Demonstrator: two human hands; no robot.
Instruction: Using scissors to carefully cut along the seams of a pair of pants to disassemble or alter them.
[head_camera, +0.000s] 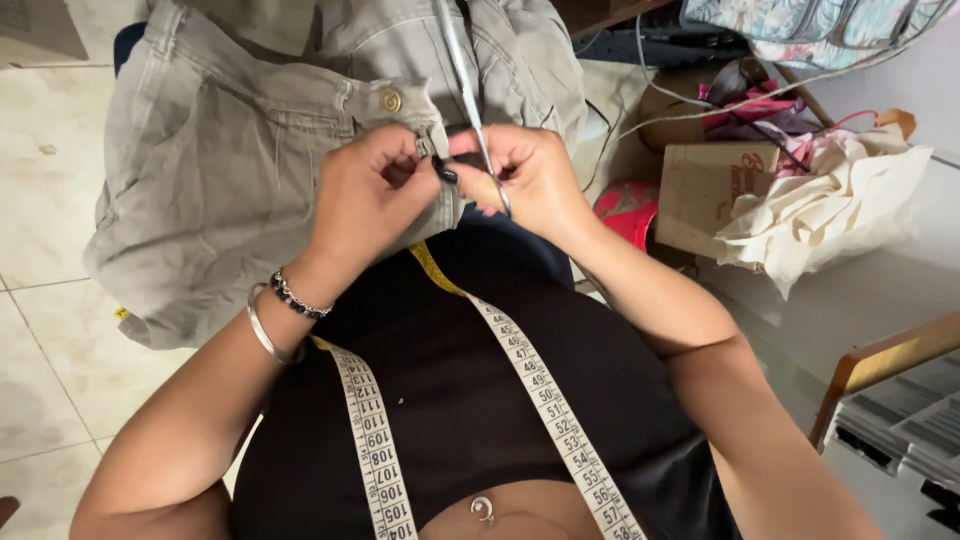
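- A white measuring tape hangs round the person's neck, its two strands running down over a black top; a yellow stretch of it shows just below the hands.
- Two bracelets, one plain silver and one beaded, sit on the left wrist.
- The left hand is clenched on the waistband edge of a pair of grey-beige trousers, thumb and fingers pinching the cloth just beside the fly.
- The right hand grips a pair of slim metal scissors, its fingers closed round the lower part; the blades rise upward over the trousers, and their tips are cut off by the top edge of the view.
- The two hands nearly touch, with the pinched cloth between them.
- A round brass-coloured button sits on the waistband, just above the left hand.
- The trousers lie bunched across the person's lap and spill leftward over a pale tiled floor.
- To the right, near the right forearm, a red, rounded thing is partly hidden.
- Beyond it stands a brown cardboard package, box-like, with reddish print on its face, tilted.
- A crumpled cream cloth leans against that package.
- Farther back lie pink fabric and thin white cords.
- At the far top right sits a floral, pale blue padded thing.
- A wooden edge runs along the lower right.
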